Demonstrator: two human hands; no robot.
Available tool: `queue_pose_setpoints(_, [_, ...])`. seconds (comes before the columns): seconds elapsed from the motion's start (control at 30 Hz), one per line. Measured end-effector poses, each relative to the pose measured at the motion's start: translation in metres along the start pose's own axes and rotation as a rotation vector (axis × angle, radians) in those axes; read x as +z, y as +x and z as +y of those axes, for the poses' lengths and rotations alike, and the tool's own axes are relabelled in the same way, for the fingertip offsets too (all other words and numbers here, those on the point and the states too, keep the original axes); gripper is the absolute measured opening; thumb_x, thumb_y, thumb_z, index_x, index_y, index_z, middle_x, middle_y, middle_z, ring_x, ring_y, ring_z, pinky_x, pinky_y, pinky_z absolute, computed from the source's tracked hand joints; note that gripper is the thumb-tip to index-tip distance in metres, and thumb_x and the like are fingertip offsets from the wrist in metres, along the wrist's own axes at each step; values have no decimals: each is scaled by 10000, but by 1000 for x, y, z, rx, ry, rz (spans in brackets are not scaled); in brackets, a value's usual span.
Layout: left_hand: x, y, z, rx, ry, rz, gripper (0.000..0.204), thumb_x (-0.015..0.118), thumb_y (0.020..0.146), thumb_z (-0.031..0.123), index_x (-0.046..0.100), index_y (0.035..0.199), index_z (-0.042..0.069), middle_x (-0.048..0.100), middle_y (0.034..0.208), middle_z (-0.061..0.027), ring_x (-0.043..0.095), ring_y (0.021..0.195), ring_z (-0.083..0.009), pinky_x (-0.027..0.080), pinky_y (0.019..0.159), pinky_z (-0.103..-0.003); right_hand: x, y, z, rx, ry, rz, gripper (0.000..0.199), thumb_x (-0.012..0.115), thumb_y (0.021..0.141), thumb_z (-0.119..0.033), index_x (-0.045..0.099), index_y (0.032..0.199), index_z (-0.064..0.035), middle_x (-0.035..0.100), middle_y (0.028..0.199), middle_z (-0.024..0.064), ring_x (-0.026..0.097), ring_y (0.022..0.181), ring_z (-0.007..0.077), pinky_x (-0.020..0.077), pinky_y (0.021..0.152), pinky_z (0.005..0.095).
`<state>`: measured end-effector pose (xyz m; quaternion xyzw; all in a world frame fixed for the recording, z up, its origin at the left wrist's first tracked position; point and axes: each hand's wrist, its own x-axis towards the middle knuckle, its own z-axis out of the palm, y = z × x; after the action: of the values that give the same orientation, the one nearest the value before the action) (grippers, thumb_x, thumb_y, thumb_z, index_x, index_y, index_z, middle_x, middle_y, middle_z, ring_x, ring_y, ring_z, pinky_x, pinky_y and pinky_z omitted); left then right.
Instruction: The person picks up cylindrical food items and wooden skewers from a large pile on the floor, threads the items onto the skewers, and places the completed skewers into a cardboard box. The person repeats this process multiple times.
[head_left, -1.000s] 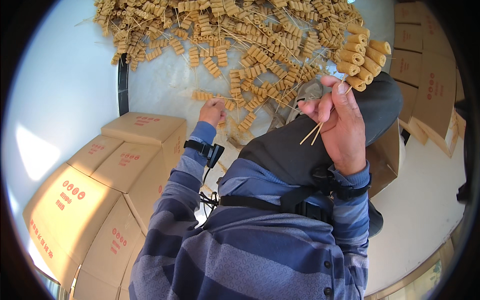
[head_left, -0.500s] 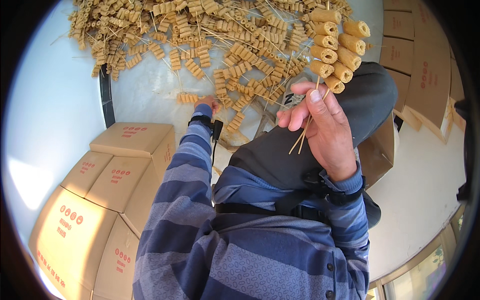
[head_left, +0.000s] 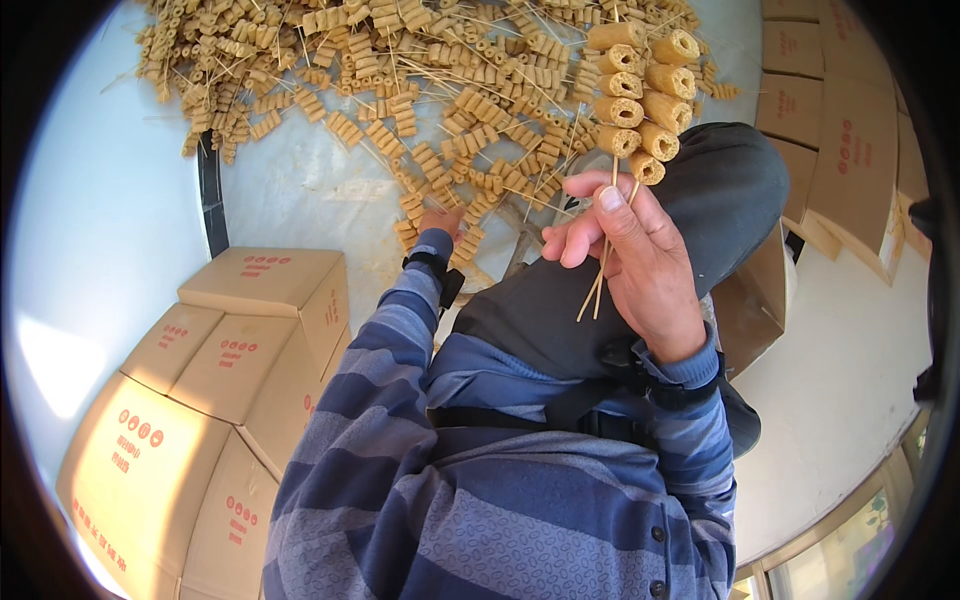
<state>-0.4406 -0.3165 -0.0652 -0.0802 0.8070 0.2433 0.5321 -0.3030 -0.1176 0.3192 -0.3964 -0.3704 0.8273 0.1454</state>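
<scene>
Two wooden skewers threaded with short, hollow golden-brown rolls (head_left: 662,110) stand upright in my right hand (head_left: 645,250). Thumb and index finger pinch their bare sticks, which cross below the rolls; the other fingers curl loosely. Farther left, my left hand (head_left: 442,222) reaches down to the near edge of a big heap of similar skewers (head_left: 470,110). One skewer (head_left: 410,215) lies right against its left side, and another (head_left: 468,243) lies just to its right. The left fingers are mostly hidden behind the back of the hand and among the skewers.
The heap spreads over a pale floor surface (head_left: 290,185). Stacked cardboard boxes (head_left: 265,275) stand at the left by a white wall. More cardboard boxes (head_left: 850,150) are at the far right, and an open carton (head_left: 755,295) sits beside my dark-trousered leg (head_left: 720,200).
My left hand has moved slightly right and nearer. The skewer that lay flat to its left has shifted from that spot. My right hand has moved a little left with both skewers.
</scene>
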Motion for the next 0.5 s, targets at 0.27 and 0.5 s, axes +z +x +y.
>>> queue_pose_setpoints(0.27, [-1, 36, 15, 162, 503, -246, 538, 409, 902, 395, 552, 471, 105, 584, 466, -35, 627, 517, -205, 488, 535, -365, 4, 3, -1, 22, -21, 34, 362, 401, 1085, -265, 515, 1250, 35, 624, 762, 77, 654, 856, 221, 499, 895, 349])
queue_pose_setpoints(0.5, [-9, -12, -6, 174, -174, -99, 197, 582, 930, 201, 560, 905, 7, 661, 710, -120, 626, 524, -180, 519, 463, -319, 4, 8, 2, 20, -15, 0, 364, 418, 1081, -271, 514, 1249, 37, 630, 767, 76, 658, 875, 219, 501, 875, 331])
